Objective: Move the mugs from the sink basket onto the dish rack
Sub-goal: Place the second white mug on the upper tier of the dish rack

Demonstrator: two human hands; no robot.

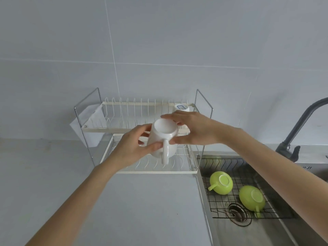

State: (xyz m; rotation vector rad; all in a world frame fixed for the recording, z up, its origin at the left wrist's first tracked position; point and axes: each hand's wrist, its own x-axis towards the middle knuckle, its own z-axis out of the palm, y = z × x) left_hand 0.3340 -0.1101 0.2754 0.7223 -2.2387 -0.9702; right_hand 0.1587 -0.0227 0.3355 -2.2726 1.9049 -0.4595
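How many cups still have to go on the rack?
One white mug already sits on the top shelf of the dish rack. Another white mug is upside down in both hands, left and right, above the lower shelf. Two green mugs still lie in the sink basket, so three are left, counting the held one.

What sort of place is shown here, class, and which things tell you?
Most likely a home kitchen: a stainless steel sink with a dark tap, a two-tier white wire dish rack and tiled walls.
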